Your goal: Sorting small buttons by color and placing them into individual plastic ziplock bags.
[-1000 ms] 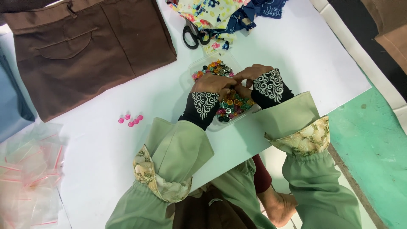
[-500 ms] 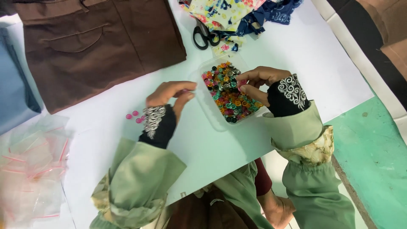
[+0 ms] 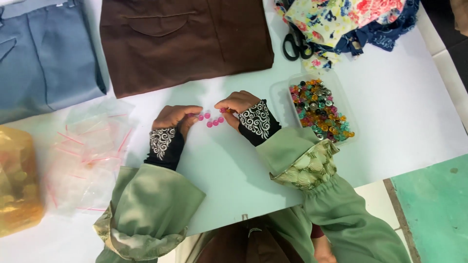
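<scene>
Several small pink buttons (image 3: pixel 211 119) lie in a loose cluster on the white table (image 3: pixel 229 165). My left hand (image 3: pixel 173 118) rests just left of them, fingertips curled down beside the nearest one. From the right, my right hand (image 3: pixel 237 103) meets the cluster, thumb and forefinger pinched on a pink button at its edge. Both wrists wear black cuffs with white swirl embroidery under green sleeves. A clear plastic tray (image 3: pixel 282 90) full of mixed coloured buttons sits to the right of my right hand.
Brown trousers (image 3: pixel 180 41) and a grey-blue garment (image 3: pixel 44 58) lie at the back. Black scissors (image 3: pixel 295 46) sit by floral fabric (image 3: pixel 341 22) at back right. Small clear zip bags (image 3: pixel 87 151) and a yellow bag (image 3: pixel 17 180) lie left. Green floor (image 3: pixel 434 209) shows right.
Both hands have left the button tray and moved left to the pink buttons. The view has shifted, so the tray now lies to the right of my hands.
</scene>
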